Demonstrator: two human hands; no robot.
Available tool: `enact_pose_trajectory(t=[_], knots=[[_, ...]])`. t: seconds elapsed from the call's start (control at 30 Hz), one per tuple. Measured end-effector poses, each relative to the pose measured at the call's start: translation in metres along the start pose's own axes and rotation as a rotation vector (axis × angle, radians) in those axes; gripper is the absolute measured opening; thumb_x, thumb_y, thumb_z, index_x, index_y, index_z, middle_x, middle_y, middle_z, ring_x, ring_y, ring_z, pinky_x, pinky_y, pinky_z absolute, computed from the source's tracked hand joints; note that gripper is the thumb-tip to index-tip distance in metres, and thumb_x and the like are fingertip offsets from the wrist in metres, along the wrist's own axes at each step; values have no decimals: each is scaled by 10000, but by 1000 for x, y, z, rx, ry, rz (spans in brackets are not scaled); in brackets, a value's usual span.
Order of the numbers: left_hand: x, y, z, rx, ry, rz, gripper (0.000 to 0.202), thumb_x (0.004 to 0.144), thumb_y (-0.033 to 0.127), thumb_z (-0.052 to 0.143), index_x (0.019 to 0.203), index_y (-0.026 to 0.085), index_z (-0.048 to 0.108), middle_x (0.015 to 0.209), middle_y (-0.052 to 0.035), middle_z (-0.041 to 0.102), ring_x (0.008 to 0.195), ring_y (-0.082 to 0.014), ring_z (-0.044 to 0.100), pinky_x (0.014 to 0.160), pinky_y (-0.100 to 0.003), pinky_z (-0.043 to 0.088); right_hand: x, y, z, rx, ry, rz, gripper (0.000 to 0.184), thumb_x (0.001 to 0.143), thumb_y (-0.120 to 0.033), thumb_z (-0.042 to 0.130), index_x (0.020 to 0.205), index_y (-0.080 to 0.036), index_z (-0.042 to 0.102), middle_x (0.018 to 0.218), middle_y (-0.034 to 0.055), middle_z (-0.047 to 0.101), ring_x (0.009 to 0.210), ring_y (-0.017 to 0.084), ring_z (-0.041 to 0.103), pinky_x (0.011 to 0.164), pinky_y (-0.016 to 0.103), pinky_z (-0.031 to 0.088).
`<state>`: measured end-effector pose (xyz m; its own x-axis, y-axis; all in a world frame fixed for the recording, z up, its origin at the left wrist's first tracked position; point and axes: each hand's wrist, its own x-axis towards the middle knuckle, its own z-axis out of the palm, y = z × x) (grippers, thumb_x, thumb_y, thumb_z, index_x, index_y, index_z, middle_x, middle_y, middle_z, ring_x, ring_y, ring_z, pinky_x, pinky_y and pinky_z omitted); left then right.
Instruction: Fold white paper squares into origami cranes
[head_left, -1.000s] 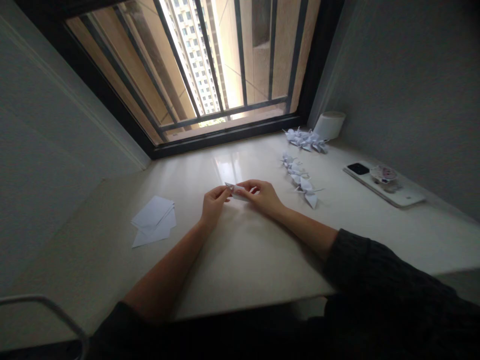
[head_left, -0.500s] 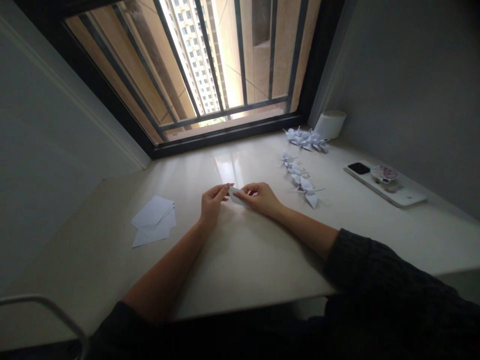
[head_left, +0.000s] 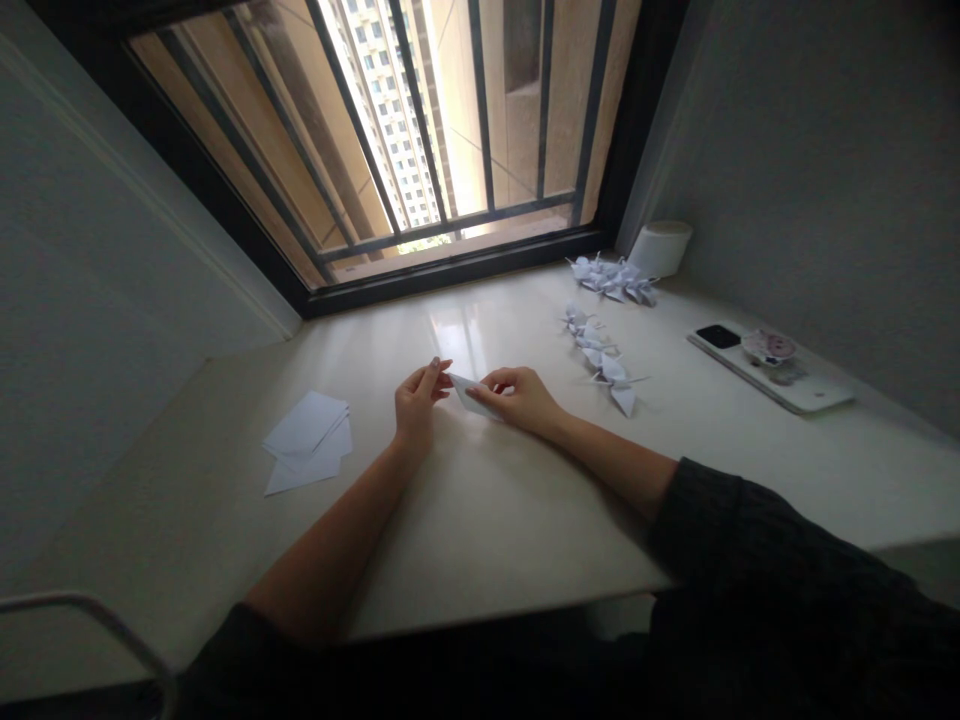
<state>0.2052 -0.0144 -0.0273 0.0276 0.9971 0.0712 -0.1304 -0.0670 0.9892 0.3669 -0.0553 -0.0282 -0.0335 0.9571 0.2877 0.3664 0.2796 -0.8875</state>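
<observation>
2 hands meet over the middle of the table (head_left: 487, 520), both at 1 small folded paper (head_left: 470, 394). The right hand (head_left: 523, 400) pinches the paper's right end between thumb and curled fingers, holding it just above the tabletop with the left tip raised. The left hand (head_left: 415, 408) stands on its edge with fingers straight and close together, their tips at the paper's left corner; whether they pinch it or only touch it I cannot tell. Both forearms are bare, and dark sleeves are pushed up near the elbows.

To the left, well apart from the hands, lies a loose stack of white sheets (head_left: 307, 442). To the right, near the right hand, a row of paper cranes (head_left: 601, 356) runs toward the window (head_left: 420, 150), and a 2nd cluster of cranes (head_left: 613, 279) sits by a white cup (head_left: 661, 247) in the corner. A phone (head_left: 772, 382) lies face down by the right wall with a small round thing on its back.
</observation>
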Motion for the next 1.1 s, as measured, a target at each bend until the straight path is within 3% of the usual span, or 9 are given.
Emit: enact_pose_trajectory(t=[0.23,0.43,0.83,1.1], knots=[[-6,3,2,181,-158,28,388,680,509,664,904,199,729,862,-57,712,731,-148,616,651,-262,424,2,4,1,6,87,25,398,757,-520,573,640,-157,686,560,2,619,517,104,501,515,223,372],[-7,3,1,220,-137,40,367,678,482,673,893,190,732,884,-64,717,713,-142,593,655,-262,430,1,1,-1,-54,49,-40,403,758,-532,577,637,-167,696,607,15,661,558,114,535,565,231,392],[-7,3,3,150,-82,30,302,684,462,664,771,181,731,773,-45,695,675,-129,581,611,-236,423,1,-1,-2,-56,8,-37,376,771,-496,568,646,-167,701,611,21,667,569,121,537,560,235,384],[-6,5,3,221,-141,48,314,703,469,647,800,182,731,847,-56,707,711,-139,590,636,-245,419,0,-1,1,-31,-16,-12,346,804,-454,528,656,-157,622,599,-2,593,551,98,486,526,216,362]])
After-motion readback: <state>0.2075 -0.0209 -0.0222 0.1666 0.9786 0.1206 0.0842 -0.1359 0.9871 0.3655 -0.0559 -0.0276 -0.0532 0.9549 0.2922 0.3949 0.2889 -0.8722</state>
